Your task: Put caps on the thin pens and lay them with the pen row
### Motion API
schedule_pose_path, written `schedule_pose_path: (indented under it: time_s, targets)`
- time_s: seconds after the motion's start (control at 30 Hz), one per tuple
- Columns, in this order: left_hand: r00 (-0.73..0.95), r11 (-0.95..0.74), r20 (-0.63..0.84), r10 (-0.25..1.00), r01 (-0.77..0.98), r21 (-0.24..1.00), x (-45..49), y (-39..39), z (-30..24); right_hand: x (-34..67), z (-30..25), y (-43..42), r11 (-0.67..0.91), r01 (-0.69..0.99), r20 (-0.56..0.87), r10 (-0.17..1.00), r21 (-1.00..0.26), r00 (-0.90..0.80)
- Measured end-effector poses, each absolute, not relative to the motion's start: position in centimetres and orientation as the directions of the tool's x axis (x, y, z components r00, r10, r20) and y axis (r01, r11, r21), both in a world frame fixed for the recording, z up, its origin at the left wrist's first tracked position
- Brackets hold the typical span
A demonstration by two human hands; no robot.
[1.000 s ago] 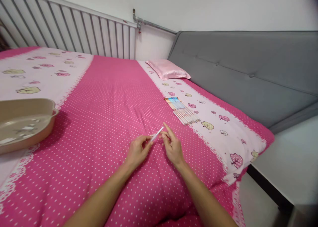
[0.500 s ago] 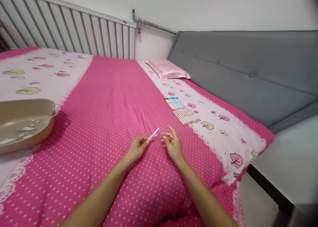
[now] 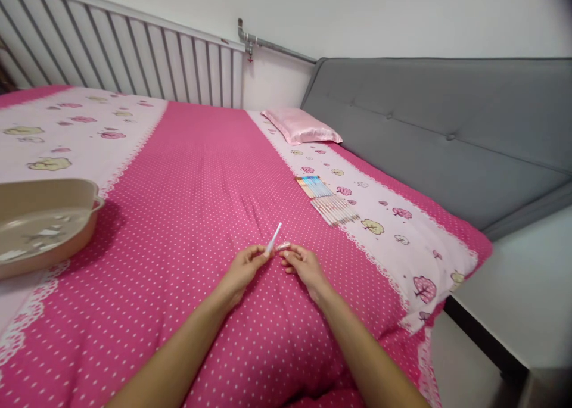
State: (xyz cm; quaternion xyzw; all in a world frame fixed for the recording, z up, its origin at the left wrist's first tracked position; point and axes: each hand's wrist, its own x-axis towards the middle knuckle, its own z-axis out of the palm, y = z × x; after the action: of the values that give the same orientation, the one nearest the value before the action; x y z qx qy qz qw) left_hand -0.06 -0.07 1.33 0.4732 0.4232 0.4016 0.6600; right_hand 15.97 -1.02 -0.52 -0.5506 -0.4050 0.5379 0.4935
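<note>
My left hand (image 3: pixel 243 271) pinches a slim white pen-like stick (image 3: pixel 274 236) between thumb and fingers; its free end points up and away from me. Close beside it, my right hand (image 3: pixel 304 269) is closed, thumb against index finger, on a small pale piece (image 3: pixel 283 246) with faint reddish marks. What kind of piece it is, I cannot make out. Both hands are just above the pink dotted bedspread (image 3: pixel 201 176), their fingertips nearly meeting. Beyond the right hand lie slim pens or pencils in two neat rows: a blue-and-orange row (image 3: pixel 315 186) and a whitish row (image 3: pixel 335 209).
A beige plastic basin (image 3: pixel 92 217) with several small pale scraps inside stands on the left. Farther back are a pink satin pillow (image 3: pixel 301 126), a grey padded headboard (image 3: pixel 429 116) and a white radiator (image 3: pixel 147 56). The bed's edge drops to the floor at the right.
My right hand has drawn its fingers together and now pinches a small pale piece. The white stick in my left hand has tipped more upright.
</note>
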Motion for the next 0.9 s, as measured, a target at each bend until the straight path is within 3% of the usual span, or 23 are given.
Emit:
schedule_pose_path:
  time_s: [0.17,0.37,0.67,0.9]
  targets:
    - [0.418,0.23,-0.123,0.9,-0.218,0.948,0.2,-0.4,1.6,15.3,0.0,-1.3,-0.164,-0.161,-0.177,0.982,-0.973,0.066]
    - [0.418,0.228,-0.118,0.901,-0.226,0.947,0.2,-0.5,1.8,15.5,0.4,-1.4,-0.114,-0.185,-0.135,0.985,-0.976,0.106]
    - [0.354,0.047,-0.084,0.932,0.111,0.993,0.2,0.2,0.3,18.3,2.3,-0.8,0.113,-0.22,0.032,0.939,-0.969,0.342]
    - [0.389,-0.005,-0.071,0.918,0.192,0.981,0.2,0.1,0.1,18.6,3.1,-1.1,0.206,-0.139,0.152,0.933,-0.969,0.327]
